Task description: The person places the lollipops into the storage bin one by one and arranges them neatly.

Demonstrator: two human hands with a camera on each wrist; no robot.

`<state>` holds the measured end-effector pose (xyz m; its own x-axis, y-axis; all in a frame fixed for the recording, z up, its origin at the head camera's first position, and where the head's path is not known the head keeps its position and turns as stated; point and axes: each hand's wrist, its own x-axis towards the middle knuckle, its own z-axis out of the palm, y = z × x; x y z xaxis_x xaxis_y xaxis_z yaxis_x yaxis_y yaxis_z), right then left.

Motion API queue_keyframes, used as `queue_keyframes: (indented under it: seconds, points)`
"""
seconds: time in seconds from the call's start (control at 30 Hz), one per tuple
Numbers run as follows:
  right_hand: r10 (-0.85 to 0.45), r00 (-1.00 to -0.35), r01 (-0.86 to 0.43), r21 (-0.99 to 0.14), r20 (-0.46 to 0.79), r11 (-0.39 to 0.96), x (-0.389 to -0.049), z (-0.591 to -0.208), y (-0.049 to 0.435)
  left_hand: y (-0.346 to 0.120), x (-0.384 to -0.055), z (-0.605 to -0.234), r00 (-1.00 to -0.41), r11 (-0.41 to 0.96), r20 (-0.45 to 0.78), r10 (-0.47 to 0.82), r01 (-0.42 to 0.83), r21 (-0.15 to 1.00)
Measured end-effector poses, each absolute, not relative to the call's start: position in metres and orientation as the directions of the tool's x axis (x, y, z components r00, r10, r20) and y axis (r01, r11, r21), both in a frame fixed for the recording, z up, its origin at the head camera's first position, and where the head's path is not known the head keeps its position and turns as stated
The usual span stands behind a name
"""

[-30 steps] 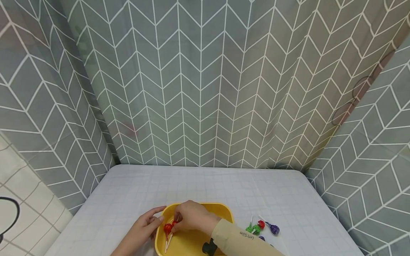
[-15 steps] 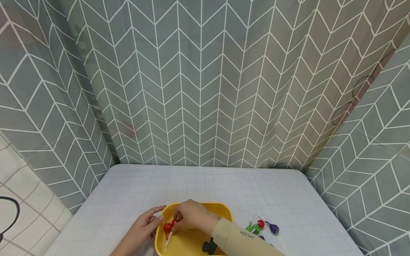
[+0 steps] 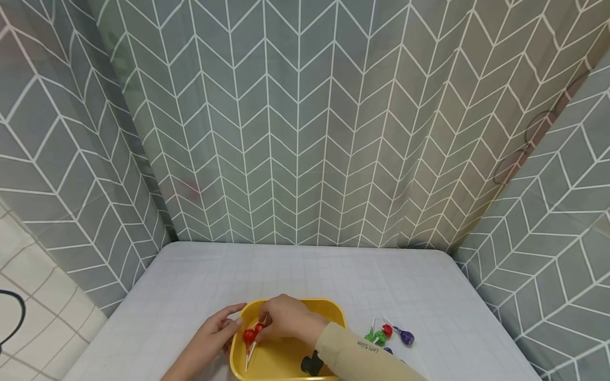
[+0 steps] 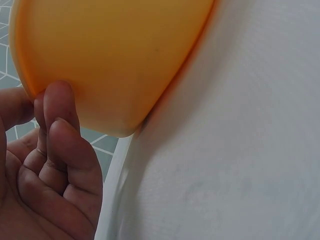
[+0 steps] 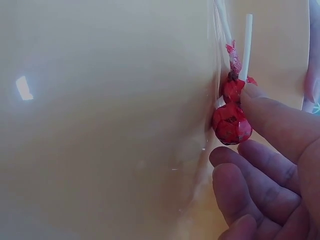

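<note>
In the head view, a yellow bin (image 3: 286,365) stands at the front of the table. My left hand (image 3: 216,336) is at its left corner; in the left wrist view, curled fingers (image 4: 60,102) touch the outer wall and another finger passes behind the rim. My right hand (image 3: 286,320) reaches inside the bin's left end. Its thumb (image 5: 257,102) presses a red lollipop (image 5: 232,125) near a white stick, with the other fingers curled below. A second red lollipop (image 3: 249,336) lies against it by the wall, its stick toward the front.
Right of the bin lie several wrapped lollipops: green (image 3: 379,338), red (image 3: 387,330) and purple (image 3: 406,337). My right sleeve (image 3: 367,354) partly covers this group. A black object (image 3: 312,365) shows under my right wrist. Patterned grey curtains (image 3: 300,132) enclose the white table (image 3: 305,270).
The head view has shifted very slightly. Both hands and the lollipops keep nearly the same places.
</note>
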<state>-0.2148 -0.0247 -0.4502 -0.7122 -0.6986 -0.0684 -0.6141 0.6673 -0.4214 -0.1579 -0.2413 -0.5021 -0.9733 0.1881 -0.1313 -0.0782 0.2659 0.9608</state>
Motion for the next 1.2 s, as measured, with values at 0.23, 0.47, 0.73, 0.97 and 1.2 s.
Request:
queue_keyframes:
  seconds: [0.23,0.47,0.73,0.97,1.2]
  points:
    - [-0.696,-0.715,-0.603,-0.442,-0.07,0.664,-0.211,-0.441,-0.017,-0.239,-0.155,-0.501,-0.976,0.259,-0.139,0.17,-0.092,0.962]
    - [-0.682,-0.73,-0.6,-0.444,-0.036,0.665,-0.203,-0.421,-0.003,-0.236,-0.15,-0.498,-0.977,0.258,-0.138,0.163,-0.093,0.962]
    - [-0.678,-0.735,-0.608,-0.47,0.027,0.64,-0.2,-0.403,0.025,-0.23,-0.146,-0.498,-0.979,0.279,-0.156,0.129,-0.115,0.953]
    - [-0.636,-0.769,-0.552,-0.57,0.066,0.608,-0.202,-0.393,0.057,-0.228,-0.141,-0.496,-0.977,0.28,-0.174,0.119,-0.135,0.951]
    - [-0.6,-0.795,-0.519,-0.607,0.085,0.602,-0.204,-0.386,0.091,-0.226,-0.135,-0.497,-0.976,0.272,-0.194,0.104,-0.16,0.949]
